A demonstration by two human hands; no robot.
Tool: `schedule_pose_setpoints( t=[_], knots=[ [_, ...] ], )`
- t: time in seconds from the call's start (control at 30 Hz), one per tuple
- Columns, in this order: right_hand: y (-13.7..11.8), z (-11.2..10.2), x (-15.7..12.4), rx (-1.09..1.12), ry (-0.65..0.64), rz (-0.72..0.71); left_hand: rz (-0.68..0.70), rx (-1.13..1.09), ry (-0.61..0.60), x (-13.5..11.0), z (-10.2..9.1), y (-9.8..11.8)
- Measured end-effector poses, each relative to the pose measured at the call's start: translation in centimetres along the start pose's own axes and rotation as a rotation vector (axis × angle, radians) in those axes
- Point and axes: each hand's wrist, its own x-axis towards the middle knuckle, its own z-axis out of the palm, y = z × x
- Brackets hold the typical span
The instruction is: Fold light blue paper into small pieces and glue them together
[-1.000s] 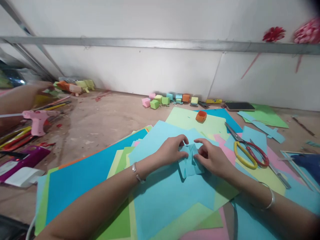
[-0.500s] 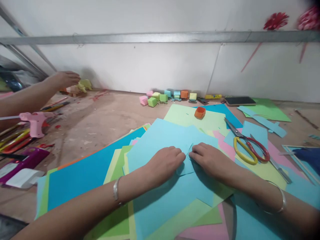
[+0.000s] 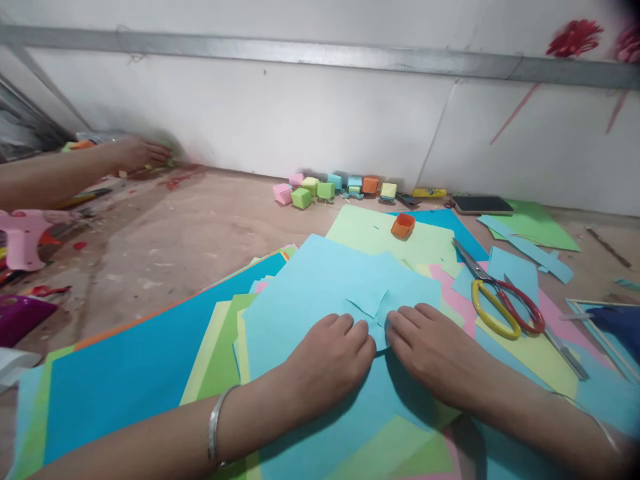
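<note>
Pressing flat, both open hands, left [image 3: 327, 353] and right [image 3: 435, 350], hold down folded blue paper [image 3: 373, 307].

The left hand [image 3: 327, 357] and right hand [image 3: 440, 353] are covering most of the small folded light-blue paper [image 3: 373, 308]. At the left edge of the frame, the pink glue gun [image 3: 20, 235] is being cropped, and another person's hand [image 3: 137, 152] is showing blurred.
</note>
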Motion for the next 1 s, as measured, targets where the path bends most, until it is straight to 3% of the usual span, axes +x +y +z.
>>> schedule_pose_setpoints(
  t=[0.13,0.3,0.47,0.53,0.73,1.0],
  knots=[
    [-0.4,0.1,0.3,0.055,0.039,0.001,-0.053,-0.126,0.040,0.1,0.6,-0.8],
    [0.2,1.7,0.6,0.169,0.122,0.065,-0.153,-0.314,0.090,0.3,0.9,-1.5],
    [1.5,2.8,0.9,0.608,0.082,0.285,-0.331,-0.499,0.137,0.4,0.9,-1.4],
    [1.6,2.7,1.0,0.689,0.053,0.335,-0.374,-0.505,0.130,0.5,0.9,-1.4],
    [1.0,2.5,1.0,0.562,0.013,0.496,-0.450,-0.426,0.086,1.2,0.9,-1.6],
    [0.8,2.9,1.4,0.472,-0.011,0.567,-0.545,-0.420,-0.026,1.8,0.4,-1.7]
  ],
)
